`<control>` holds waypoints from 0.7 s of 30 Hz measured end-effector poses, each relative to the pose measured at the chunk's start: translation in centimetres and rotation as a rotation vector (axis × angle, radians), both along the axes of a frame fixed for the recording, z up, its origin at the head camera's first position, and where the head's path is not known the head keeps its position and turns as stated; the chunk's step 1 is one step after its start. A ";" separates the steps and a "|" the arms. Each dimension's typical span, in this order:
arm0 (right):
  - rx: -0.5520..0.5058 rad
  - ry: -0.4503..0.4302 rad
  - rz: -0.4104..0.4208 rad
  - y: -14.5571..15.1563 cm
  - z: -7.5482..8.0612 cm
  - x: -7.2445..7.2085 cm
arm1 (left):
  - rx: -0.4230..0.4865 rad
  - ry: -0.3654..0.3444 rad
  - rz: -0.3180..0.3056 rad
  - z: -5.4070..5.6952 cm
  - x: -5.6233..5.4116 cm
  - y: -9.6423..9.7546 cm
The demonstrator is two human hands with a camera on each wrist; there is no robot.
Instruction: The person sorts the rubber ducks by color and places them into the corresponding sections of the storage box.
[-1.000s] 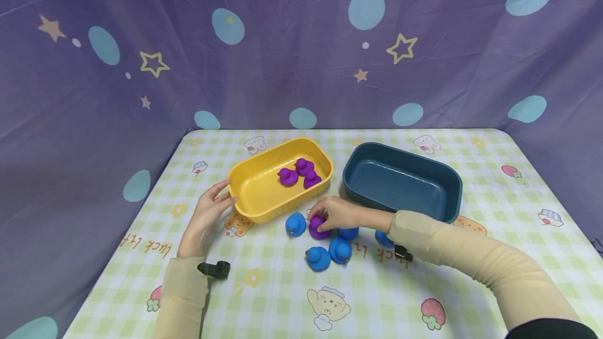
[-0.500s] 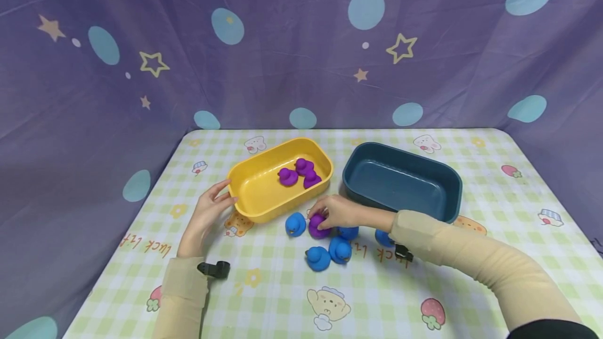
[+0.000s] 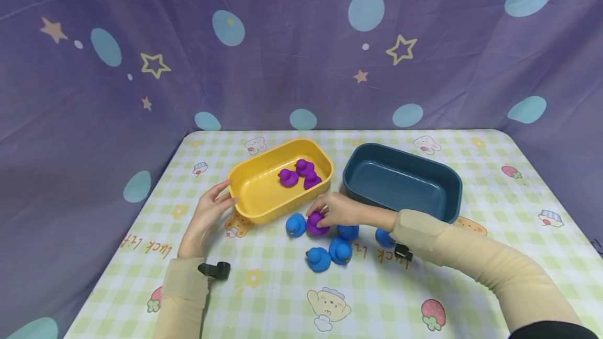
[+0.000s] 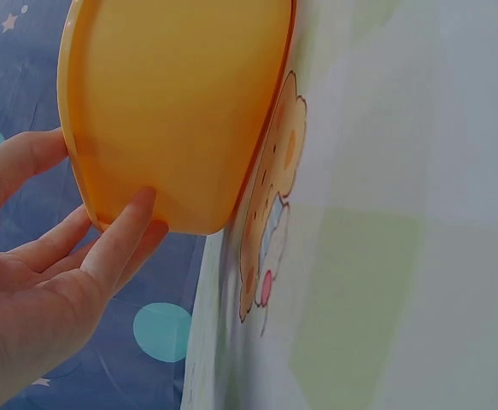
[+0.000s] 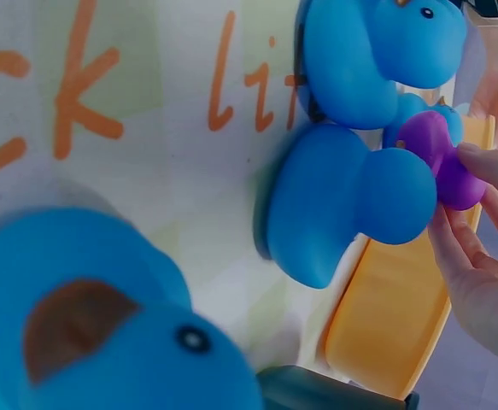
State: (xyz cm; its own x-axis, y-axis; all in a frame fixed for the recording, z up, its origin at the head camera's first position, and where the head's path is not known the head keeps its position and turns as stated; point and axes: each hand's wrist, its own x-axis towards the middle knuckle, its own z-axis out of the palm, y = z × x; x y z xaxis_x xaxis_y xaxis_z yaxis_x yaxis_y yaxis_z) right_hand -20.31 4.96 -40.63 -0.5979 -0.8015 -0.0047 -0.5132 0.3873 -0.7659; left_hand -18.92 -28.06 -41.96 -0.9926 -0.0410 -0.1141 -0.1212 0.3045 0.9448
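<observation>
In the head view, my left hand (image 3: 209, 214) rests its outstretched fingertips against the left end of the yellow tub (image 3: 254, 212). The left wrist view has those fingers (image 4: 120, 243) along the tub's outer wall and rim. Thumb and fingers of my right hand (image 3: 340, 210) pinch a purple rubber duck (image 3: 314, 225) in front of the tub. The right wrist view shows this duck held by its side, just beyond the blue ducks. Close on its left is a blue rubber duck (image 3: 296, 225); another blue duck (image 3: 348, 232) sits right of it, partly under the hand.
Several purple ducks (image 3: 288, 177) lie inside the yellow tub. A dark teal tub (image 3: 400, 192) stands at the right, partly behind the right forearm. More blue ducks (image 3: 318, 259) sit on the checked tablecloth (image 3: 264, 302), one near the right cuff (image 3: 385, 238). A patterned curtain (image 3: 301, 67) hangs behind.
My right hand and the pinched purple duck have shifted slightly left and toward the yellow tub. The left hand and both tubs stay where they were.
</observation>
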 end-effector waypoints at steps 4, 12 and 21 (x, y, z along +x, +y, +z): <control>-0.010 -0.005 -0.006 0.0 0.5 0.0 | -0.026 -0.012 0.015 -0.1 0.0 0.0; -0.037 -0.026 -0.012 0.2 1.4 0.0 | -0.021 0.004 0.001 -0.2 0.0 -0.2; -0.085 -0.019 -0.021 0.2 2.2 -0.4 | -0.010 0.009 0.004 0.1 0.1 0.1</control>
